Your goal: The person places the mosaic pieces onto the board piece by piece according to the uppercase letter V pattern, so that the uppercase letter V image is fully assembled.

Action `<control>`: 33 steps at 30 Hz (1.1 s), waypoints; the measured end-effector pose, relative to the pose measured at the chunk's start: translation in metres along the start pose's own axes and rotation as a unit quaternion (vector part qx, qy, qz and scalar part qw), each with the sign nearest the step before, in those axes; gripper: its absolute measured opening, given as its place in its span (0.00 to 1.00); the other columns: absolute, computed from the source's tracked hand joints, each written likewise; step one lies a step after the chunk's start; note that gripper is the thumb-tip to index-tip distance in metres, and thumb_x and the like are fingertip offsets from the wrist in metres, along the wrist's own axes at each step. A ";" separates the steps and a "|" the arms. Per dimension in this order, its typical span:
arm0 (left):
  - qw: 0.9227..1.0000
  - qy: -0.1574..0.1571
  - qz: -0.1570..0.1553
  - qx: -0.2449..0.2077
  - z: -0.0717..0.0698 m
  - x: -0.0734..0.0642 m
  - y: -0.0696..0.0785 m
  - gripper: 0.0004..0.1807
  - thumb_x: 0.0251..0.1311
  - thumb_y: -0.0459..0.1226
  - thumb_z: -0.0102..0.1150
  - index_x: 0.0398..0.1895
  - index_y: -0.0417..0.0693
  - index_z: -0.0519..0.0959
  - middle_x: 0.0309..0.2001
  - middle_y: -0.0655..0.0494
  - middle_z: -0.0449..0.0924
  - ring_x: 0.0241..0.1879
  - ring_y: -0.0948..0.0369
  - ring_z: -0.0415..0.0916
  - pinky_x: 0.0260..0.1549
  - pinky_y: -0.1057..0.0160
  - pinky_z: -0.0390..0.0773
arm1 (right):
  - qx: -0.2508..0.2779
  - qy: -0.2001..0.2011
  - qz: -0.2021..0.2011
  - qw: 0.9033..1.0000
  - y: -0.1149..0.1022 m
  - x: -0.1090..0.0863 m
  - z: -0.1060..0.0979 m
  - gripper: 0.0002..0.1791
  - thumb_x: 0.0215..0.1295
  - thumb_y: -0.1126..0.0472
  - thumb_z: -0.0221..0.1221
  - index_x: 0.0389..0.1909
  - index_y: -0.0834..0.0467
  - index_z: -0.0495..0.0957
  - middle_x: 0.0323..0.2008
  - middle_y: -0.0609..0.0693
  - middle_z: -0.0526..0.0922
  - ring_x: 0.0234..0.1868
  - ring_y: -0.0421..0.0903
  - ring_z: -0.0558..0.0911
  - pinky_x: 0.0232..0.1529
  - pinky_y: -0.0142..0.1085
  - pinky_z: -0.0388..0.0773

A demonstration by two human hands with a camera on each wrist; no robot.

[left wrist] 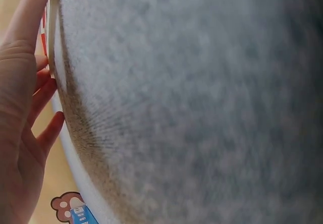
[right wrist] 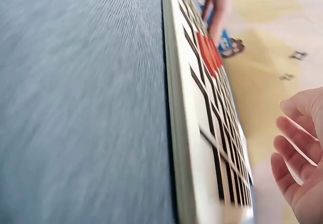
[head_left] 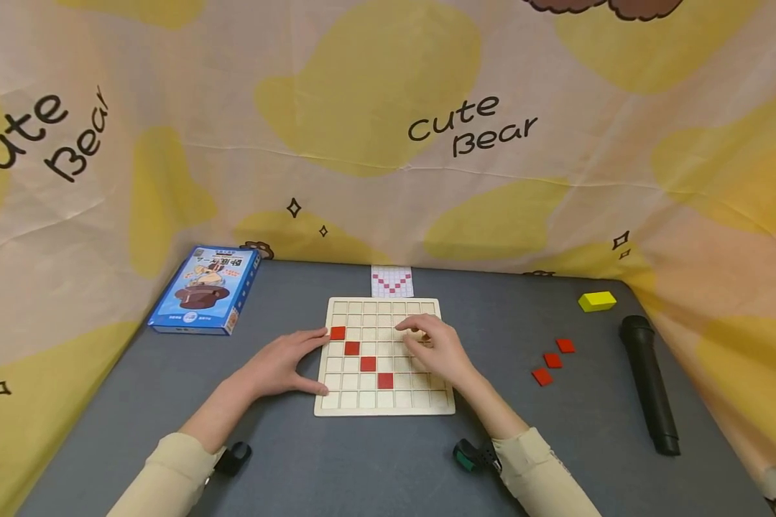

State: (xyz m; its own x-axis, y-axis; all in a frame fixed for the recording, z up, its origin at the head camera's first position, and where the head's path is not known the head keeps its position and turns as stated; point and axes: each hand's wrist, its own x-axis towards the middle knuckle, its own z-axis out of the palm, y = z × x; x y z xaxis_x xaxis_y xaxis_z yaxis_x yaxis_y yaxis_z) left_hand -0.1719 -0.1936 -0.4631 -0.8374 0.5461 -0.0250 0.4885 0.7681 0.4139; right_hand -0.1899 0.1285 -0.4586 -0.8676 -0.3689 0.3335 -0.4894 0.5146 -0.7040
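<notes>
Fingers of the left hand (head_left: 284, 364) spread wide at the nine-o'clock edge of a square cream wooden grid board (head_left: 385, 411); the right hand (head_left: 438, 348) curves loosely, seemingly empty, over two o'clock. Laying red square tiles (head_left: 368, 364) there looks midway; next probably calls for pinching a loose red tile (head_left: 552, 360) at three o'clock.

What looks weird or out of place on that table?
Maybe the black microphone, right of the loose red tiles: it doesn't seem to belong with the grid board. Nothing looks spilled or broken.
</notes>
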 end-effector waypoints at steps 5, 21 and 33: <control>1.000 0.003 -0.003 -0.009 0.002 0.000 -0.001 0.57 0.41 0.69 0.67 0.71 0.45 0.67 0.70 0.48 0.64 0.68 0.48 0.62 0.63 0.41 0.61 | 0.004 0.025 0.018 1.000 0.010 -0.021 -0.018 0.09 0.64 0.64 0.63 0.44 0.55 0.85 0.41 0.43 0.83 0.37 0.43 0.77 0.36 0.41 0.77; 1.000 -0.003 -0.018 -0.020 0.003 -0.001 0.000 0.60 0.41 0.69 0.66 0.74 0.47 0.60 0.71 0.47 0.61 0.68 0.48 0.59 0.63 0.40 0.60 | -0.005 0.022 0.036 0.999 0.017 -0.048 -0.032 0.09 0.62 0.64 0.64 0.43 0.54 0.85 0.40 0.44 0.83 0.30 0.39 0.76 0.31 0.33 0.75; 0.999 -0.011 -0.016 -0.033 0.005 0.000 -0.003 0.61 0.43 0.68 0.66 0.75 0.44 0.58 0.74 0.48 0.55 0.71 0.47 0.54 0.64 0.38 0.57 | -0.009 -0.085 -0.045 0.995 -0.017 0.003 0.036 0.13 0.65 0.63 0.60 0.49 0.58 0.83 0.49 0.49 0.82 0.46 0.46 0.77 0.48 0.39 0.74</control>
State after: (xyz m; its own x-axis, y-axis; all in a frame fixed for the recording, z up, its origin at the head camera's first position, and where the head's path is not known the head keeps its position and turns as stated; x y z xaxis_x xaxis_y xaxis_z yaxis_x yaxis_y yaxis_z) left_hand -0.1718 -0.1945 -0.4685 -0.8460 0.5298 -0.0590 0.4441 0.7617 0.4718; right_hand -0.1814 0.0909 -0.4677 -0.7934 -0.5391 0.2826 -0.5674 0.4871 -0.6639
